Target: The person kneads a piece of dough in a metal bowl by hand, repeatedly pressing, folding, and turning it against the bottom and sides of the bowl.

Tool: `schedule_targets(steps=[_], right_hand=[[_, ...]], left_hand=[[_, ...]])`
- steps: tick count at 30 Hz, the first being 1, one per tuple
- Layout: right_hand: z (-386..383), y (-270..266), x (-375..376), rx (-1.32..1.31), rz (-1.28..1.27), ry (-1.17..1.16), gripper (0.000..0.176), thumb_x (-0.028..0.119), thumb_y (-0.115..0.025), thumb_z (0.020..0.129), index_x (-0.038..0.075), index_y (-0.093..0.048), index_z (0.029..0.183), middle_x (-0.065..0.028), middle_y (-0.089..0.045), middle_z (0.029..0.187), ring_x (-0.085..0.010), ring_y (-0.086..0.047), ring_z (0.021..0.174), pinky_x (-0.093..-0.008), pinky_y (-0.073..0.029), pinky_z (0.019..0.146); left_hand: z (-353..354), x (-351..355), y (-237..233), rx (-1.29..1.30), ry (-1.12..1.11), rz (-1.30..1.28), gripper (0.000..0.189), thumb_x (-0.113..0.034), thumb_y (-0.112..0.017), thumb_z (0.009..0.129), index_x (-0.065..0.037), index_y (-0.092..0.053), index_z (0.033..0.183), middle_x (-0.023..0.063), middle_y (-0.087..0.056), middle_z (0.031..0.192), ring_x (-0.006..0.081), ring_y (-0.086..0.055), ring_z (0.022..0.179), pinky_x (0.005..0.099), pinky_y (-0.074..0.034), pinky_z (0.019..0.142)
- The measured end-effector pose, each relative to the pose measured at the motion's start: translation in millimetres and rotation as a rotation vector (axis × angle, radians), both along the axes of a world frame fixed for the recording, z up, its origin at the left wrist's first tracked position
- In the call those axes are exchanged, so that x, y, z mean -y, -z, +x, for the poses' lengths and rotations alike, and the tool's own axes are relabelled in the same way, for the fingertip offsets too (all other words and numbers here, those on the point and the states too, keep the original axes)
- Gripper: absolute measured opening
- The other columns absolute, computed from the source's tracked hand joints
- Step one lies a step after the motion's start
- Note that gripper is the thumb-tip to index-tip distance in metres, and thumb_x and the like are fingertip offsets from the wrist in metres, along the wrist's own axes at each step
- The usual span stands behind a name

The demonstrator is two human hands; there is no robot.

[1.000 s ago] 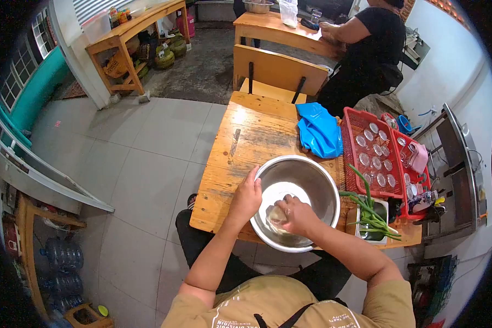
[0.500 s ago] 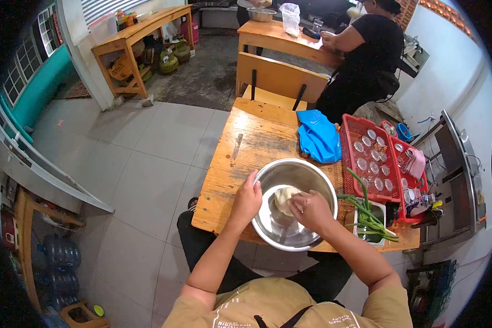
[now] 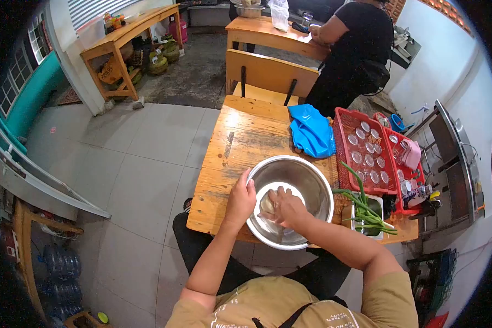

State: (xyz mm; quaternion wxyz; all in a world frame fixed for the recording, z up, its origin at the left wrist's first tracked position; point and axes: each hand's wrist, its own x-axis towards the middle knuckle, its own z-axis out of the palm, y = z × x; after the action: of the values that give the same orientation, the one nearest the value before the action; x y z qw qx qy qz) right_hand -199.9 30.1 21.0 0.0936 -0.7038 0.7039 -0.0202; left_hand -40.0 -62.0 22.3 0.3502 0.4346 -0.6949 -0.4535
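A large steel bowl (image 3: 321, 218) sits at the near edge of the wooden table (image 3: 213, 158). My left hand (image 3: 240, 199) grips its left rim, thumb up along the wall. Inside the bowl, my right hand (image 3: 287, 209) presses on a pale lump of dough (image 3: 267, 205), its fingers spread over it. The fingers cover much of the lump. To the right of the bowl, green onions (image 3: 366, 213) lie across a small metal container (image 3: 375, 203). A crumpled blue bag (image 3: 311, 131) rests behind the bowl.
Red baskets (image 3: 341, 121) with glasses stand at the table's right side. A chair (image 3: 273, 71) is beyond the table. Farther back, a person in black (image 3: 361, 44) stands by another table (image 3: 257, 31), which holds a plastic bag (image 3: 279, 15). Another person is partly visible there.
My right hand has moved left within the bowl and its fingers have spread over the dough. The dough sits further left and is more covered. The whole view has shifted slightly.
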Motion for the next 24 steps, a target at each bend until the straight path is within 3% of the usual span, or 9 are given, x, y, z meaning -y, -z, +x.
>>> schedule_targets(steps=[4,7,9,12,15,17,20,22,24], right_hand=[[-7,12,16,-0.003,-0.122,-0.022,0.049,0.053,-0.071,0.088,0.009,-0.064,0.109,-0.0225,-0.065,0.103,-0.0402,-0.071,0.089,-0.0501,-0.059,0.072],[-15,-3,20,0.142,-0.088,0.136,0.049,0.051,-0.071,0.088,0.009,-0.065,0.113,-0.0237,-0.068,0.108,-0.0402,-0.072,0.094,-0.0497,-0.059,0.074],[-19,-6,18,0.218,-0.089,0.252,0.056,0.055,-0.071,0.088,0.009,-0.066,0.119,-0.0218,-0.070,0.117,-0.0401,-0.071,0.102,-0.0512,-0.058,0.083],[-40,14,6,0.455,-0.181,0.349,0.076,0.064,-0.071,0.085,0.006,-0.062,0.134,-0.0240,-0.068,0.126,-0.0407,-0.068,0.111,-0.0500,-0.055,0.095],[-34,-31,-14,0.701,-0.058,0.407,0.089,0.070,-0.066,0.087,-0.006,-0.062,0.133,-0.0337,-0.065,0.126,-0.0443,-0.060,0.126,-0.0480,-0.046,0.110],[-35,-10,-28,0.559,-0.203,0.183,0.078,0.062,-0.059,0.095,0.000,-0.058,0.142,-0.0350,-0.059,0.133,-0.0462,-0.059,0.123,-0.0480,-0.042,0.112],[-32,-42,-28,0.383,0.028,0.109,0.068,0.055,-0.063,0.094,0.003,-0.061,0.137,-0.0334,-0.056,0.135,-0.0452,-0.053,0.133,-0.0547,-0.038,0.114],[-25,-67,-19,-0.036,0.057,-0.006,0.053,0.043,-0.064,0.095,0.008,-0.061,0.135,-0.0279,-0.053,0.141,-0.0429,-0.044,0.142,-0.0636,-0.034,0.115],[-35,-41,-2,0.199,0.019,0.017,0.049,0.037,-0.064,0.094,0.010,-0.060,0.134,-0.0249,-0.052,0.142,-0.0423,-0.042,0.143,-0.0670,-0.033,0.114]], left_hand=[[1,0,3,-0.004,-0.012,-0.015,0.043,-0.017,-0.049,0.105,0.004,-0.052,0.143,0.0318,-0.065,0.128,0.0463,-0.064,0.118,0.0477,-0.052,0.099],[0,-1,5,-0.014,-0.016,-0.020,0.042,-0.017,-0.050,0.106,0.003,-0.052,0.143,0.0310,-0.065,0.128,0.0452,-0.064,0.119,0.0466,-0.052,0.100],[1,0,-2,-0.004,0.002,0.076,0.041,-0.016,-0.052,0.105,0.001,-0.053,0.143,0.0276,-0.066,0.130,0.0366,-0.067,0.120,0.0419,-0.051,0.101],[-3,18,57,-0.146,0.047,0.000,0.042,-0.011,-0.051,0.105,-0.002,-0.051,0.146,0.0196,-0.063,0.137,0.0307,-0.066,0.117,0.0395,-0.052,0.102],[-3,7,28,-0.081,0.029,0.056,0.041,-0.012,-0.047,0.107,0.000,-0.050,0.146,0.0201,-0.061,0.140,0.0305,-0.064,0.122,0.0401,-0.050,0.105],[-4,10,26,0.043,-0.006,-0.114,0.042,-0.011,-0.048,0.106,0.004,-0.050,0.145,0.0269,-0.061,0.139,0.0375,-0.061,0.128,0.0434,-0.047,0.107],[-10,9,23,0.070,0.000,-0.086,0.041,-0.014,-0.047,0.107,0.003,-0.051,0.145,0.0263,-0.061,0.139,0.0388,-0.061,0.128,0.0434,-0.047,0.106],[-7,4,8,0.064,0.005,-0.042,0.041,-0.015,-0.048,0.107,0.001,-0.051,0.144,0.0249,-0.062,0.139,0.0376,-0.061,0.128,0.0429,-0.047,0.106],[-6,6,14,0.047,-0.001,-0.079,0.040,-0.015,-0.049,0.106,0.000,-0.053,0.144,0.0255,-0.063,0.136,0.0383,-0.062,0.127,0.0427,-0.048,0.105]])
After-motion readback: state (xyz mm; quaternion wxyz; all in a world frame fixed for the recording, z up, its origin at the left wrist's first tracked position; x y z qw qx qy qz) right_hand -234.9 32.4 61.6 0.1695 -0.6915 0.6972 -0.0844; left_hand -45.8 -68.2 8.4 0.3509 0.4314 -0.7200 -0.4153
